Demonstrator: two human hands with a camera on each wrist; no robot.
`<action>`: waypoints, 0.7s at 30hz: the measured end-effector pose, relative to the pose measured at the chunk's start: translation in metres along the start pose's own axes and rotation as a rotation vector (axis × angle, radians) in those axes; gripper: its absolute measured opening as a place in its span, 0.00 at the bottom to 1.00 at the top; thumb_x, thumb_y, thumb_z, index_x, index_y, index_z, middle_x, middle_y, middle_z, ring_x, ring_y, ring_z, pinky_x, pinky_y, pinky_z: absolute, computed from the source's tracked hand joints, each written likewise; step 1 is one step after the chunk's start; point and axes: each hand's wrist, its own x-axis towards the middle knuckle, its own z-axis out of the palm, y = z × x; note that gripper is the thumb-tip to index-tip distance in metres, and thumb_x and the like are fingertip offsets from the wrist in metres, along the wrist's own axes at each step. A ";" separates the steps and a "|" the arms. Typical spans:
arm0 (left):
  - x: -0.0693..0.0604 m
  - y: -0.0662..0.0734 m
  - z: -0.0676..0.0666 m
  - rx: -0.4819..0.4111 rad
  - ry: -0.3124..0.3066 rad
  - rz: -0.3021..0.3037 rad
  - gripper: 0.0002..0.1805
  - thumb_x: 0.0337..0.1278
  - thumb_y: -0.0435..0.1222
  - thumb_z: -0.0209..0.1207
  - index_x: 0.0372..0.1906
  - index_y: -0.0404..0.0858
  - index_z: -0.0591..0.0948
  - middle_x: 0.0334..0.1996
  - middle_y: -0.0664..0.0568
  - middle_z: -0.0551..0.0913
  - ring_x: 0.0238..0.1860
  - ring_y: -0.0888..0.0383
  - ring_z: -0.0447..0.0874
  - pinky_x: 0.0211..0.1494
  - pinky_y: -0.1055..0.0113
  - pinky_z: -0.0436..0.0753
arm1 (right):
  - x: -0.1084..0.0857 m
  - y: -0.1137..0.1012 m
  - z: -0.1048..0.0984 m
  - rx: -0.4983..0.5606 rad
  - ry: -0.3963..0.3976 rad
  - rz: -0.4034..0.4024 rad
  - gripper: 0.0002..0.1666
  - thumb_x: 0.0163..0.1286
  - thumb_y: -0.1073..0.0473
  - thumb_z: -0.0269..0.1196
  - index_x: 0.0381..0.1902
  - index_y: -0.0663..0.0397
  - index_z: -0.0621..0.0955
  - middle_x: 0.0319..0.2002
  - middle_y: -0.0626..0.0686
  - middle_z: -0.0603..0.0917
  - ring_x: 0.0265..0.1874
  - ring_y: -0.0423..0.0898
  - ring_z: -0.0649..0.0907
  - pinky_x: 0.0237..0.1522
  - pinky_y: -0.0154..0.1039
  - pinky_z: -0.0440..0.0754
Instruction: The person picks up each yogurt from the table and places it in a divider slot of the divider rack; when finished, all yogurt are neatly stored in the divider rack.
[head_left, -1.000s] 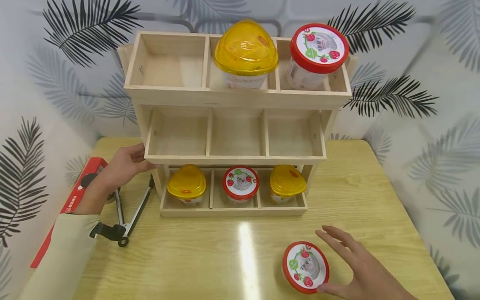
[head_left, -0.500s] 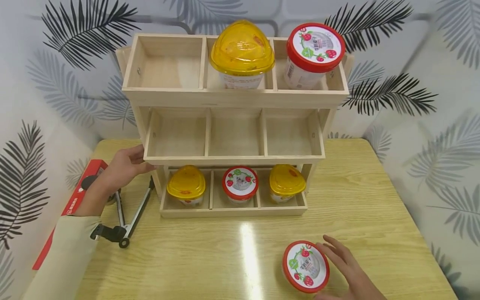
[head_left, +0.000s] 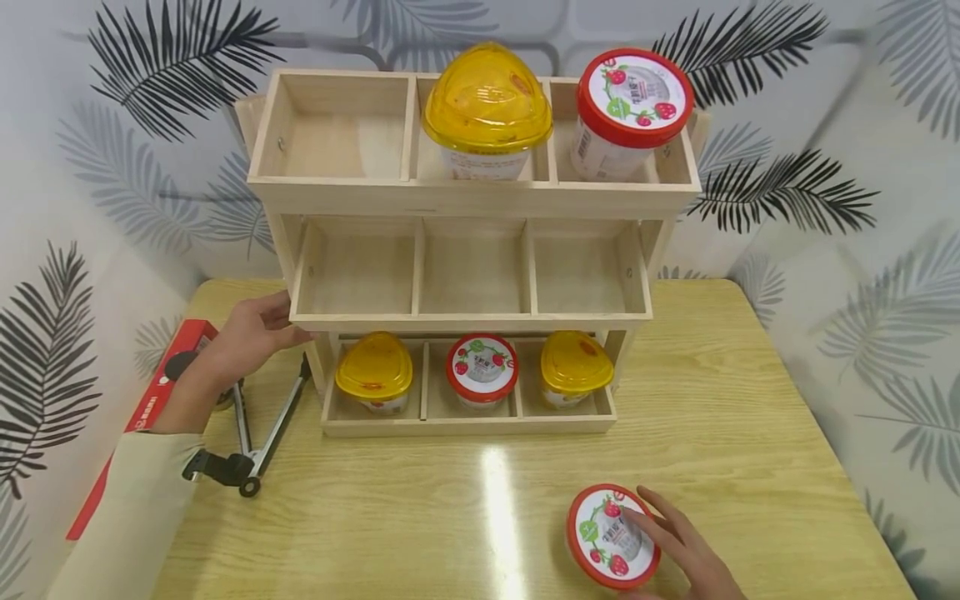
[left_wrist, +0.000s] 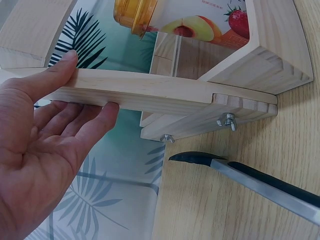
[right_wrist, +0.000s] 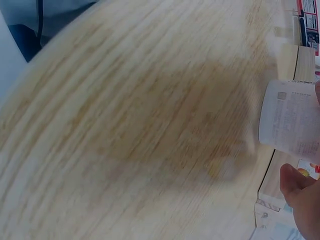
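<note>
My left hand [head_left: 243, 337] grips the left side of a tiered wooden shelf [head_left: 472, 198]. In the left wrist view, thumb and fingers lie on opposite faces of its wooden upright [left_wrist: 150, 92]. A white cup [head_left: 611, 542] with a red, strawberry-printed lid stands on the table at the front right. My right hand [head_left: 690, 558] is at this cup's right side, with fingers over the lid's edge; contact is unclear. The right wrist view shows the right thumb [right_wrist: 295, 187] apart from the cup's wall.
Cups with yellow lids [head_left: 487, 100] and red lids [head_left: 636, 96] stand in the top and bottom tiers. The middle tier has three compartments [head_left: 476, 267]. Left of the shelf lie a black-and-silver folding metal thing [head_left: 273, 433] and a long red box [head_left: 142, 408].
My right hand has moved left to the red-lidded cup, its fingers now over the lid. The left hand keeps its grip on the shelf, and the cups have not moved.
</note>
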 end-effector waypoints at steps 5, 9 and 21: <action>-0.001 -0.002 0.000 -0.004 0.007 0.005 0.37 0.65 0.34 0.64 0.75 0.31 0.63 0.69 0.34 0.69 0.66 0.35 0.72 0.49 0.78 0.80 | 0.002 0.004 0.003 -0.006 -0.005 -0.082 0.47 0.50 0.55 0.80 0.69 0.41 0.75 0.71 0.47 0.65 0.60 0.29 0.68 0.46 0.39 0.86; -0.002 -0.002 0.000 0.006 0.004 0.000 0.37 0.66 0.35 0.63 0.75 0.32 0.63 0.70 0.35 0.69 0.66 0.35 0.71 0.55 0.68 0.82 | 0.006 0.007 0.004 -0.018 0.023 -0.161 0.45 0.49 0.57 0.80 0.67 0.42 0.77 0.71 0.47 0.66 0.60 0.27 0.66 0.52 0.26 0.79; 0.000 0.000 -0.001 -0.012 -0.004 0.005 0.38 0.66 0.34 0.63 0.76 0.32 0.61 0.71 0.36 0.67 0.68 0.35 0.68 0.60 0.50 0.77 | 0.028 -0.007 -0.020 0.039 0.044 -0.222 0.46 0.45 0.63 0.82 0.65 0.48 0.79 0.69 0.57 0.68 0.47 0.37 0.79 0.47 0.18 0.76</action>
